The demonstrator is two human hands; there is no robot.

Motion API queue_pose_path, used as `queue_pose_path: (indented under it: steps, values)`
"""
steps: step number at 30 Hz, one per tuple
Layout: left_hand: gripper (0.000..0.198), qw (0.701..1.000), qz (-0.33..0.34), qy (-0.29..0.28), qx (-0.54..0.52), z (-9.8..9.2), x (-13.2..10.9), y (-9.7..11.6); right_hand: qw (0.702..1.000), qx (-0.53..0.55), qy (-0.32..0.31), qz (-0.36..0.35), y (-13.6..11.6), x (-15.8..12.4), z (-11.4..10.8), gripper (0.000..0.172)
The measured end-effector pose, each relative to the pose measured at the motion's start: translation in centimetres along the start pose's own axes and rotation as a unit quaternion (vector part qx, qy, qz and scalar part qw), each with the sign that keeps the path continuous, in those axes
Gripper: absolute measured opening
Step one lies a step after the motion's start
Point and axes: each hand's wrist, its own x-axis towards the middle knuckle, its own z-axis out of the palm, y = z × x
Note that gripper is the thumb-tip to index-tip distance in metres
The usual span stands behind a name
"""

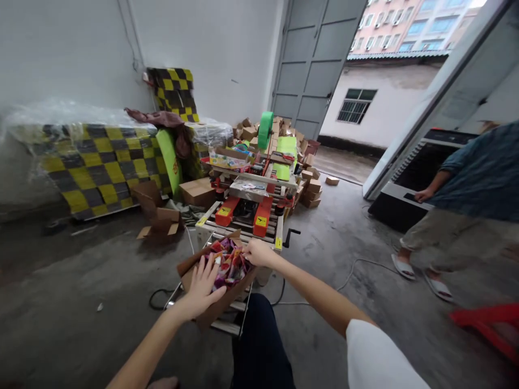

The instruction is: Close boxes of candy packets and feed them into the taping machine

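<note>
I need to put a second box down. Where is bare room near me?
Bare floor left of the open box, before the cardboard scraps; also right, between crank and cable. The machine ahead is crowded.

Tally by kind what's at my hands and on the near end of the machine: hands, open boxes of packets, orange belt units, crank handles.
hands: 2, the left hand and the right hand
open box of packets: 1
orange belt units: 2
black crank handle: 1
total: 6
</note>
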Motion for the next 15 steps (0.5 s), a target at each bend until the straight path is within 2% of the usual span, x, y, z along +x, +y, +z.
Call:
queue_pose_path:
  steps: [4,8,12,15]
  values:
    - [0.066,0.994,-0.058,-0.086,0.028,-0.8,1.5,1.8,0.995,-0.068,-0.070,-0.026,-1.5,0.5,-0.6,0.023]
    - [0.070,0.985,-0.082,-0.146,0.031,-1.6,2.1,3.9,0.987,-0.088,-0.127,-0.044,-2.0,1.8,0.7,0.026]
    - [0.079,0.968,-0.115,-0.220,0.031,-2.6,3.4,5.2,0.985,-0.084,-0.141,-0.055,-2.7,3.2,2.6,0.036]
    - [0.085,0.960,-0.112,-0.257,0.002,-3.5,4.1,4.8,0.983,-0.076,-0.154,-0.065,-2.2,3.3,2.4,0.029]
